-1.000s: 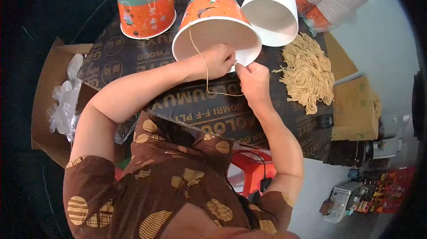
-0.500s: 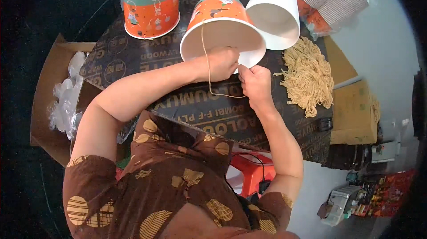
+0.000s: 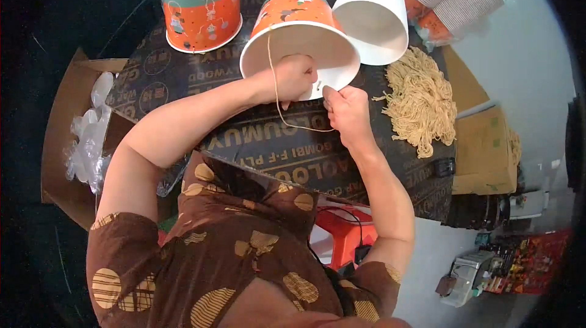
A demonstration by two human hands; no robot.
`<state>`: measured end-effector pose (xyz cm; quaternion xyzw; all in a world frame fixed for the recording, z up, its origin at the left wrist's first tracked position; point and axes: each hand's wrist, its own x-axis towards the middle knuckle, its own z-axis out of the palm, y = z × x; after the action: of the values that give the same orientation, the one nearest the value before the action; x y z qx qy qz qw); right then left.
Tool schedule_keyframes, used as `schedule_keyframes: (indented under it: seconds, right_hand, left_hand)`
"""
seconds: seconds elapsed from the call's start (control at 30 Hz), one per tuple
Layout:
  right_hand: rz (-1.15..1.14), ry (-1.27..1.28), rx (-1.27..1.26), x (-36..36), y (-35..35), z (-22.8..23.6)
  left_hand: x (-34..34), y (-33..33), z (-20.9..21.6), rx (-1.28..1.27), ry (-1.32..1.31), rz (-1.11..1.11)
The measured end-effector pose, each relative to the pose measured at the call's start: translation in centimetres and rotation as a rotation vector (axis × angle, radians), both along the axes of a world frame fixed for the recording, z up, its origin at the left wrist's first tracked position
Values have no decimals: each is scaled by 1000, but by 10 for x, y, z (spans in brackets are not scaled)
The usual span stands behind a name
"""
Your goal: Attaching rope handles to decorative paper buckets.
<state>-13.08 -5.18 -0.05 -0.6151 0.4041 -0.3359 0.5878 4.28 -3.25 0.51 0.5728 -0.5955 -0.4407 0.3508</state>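
Observation:
An orange and green paper bucket lies tipped on the table, its white mouth facing me. A thin beige cord comes from the upper left of its rim and loops down to my right hand. My left hand is closed on the lower rim, fingers curled inside the mouth and a fingertip showing beneath. Close to the right of it, my right hand pinches the cord at the outside of the rim; the cord's end is hidden. A small dark hole shows in the bucket wall between the hands.
At the back left, an upside-down orange bucket stands. A plain white bucket lies behind on the right, beside a heap of beige cords. Stacked wrapped buckets are farther right. Cardboard boxes flank the dark table.
My left hand has shifted left, away from my right hand, and the hole in the bucket now shows. The bucket has moved slightly left.

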Motion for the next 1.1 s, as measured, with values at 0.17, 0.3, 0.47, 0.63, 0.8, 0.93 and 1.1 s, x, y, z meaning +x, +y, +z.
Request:
schedule_keyframes:
  seconds: [0.17, 0.3, 0.47, 0.63, 0.8, 0.93, 1.1]
  right_hand:
    - [-5, 21, -7, 0, 2, 3]
    - [27, 3, -24, -1, 0, -1]
    - [-5, 31, 9, 0, 2, 4]
    - [16, 83, 70, -6, -2, 10]
    - [36, 215, -170, -9, -5, 0]
    - [11, 275, -175, -8, -4, 3]
    - [-47, 334, -177, -9, -7, 1]
  left_hand:
    - [-5, 5, 7, -15, -66, -1]
    - [-4, -5, -20, -511, -292, 0]
    - [-9, -6, -23, -443, -221, -5]
    - [-1, -7, -25, -388, -220, -4]
    - [4, 1, -1, -203, -411, -100]
    - [7, 3, 0, -224, -480, -160]
    - [1, 5, 6, -46, -45, -110]
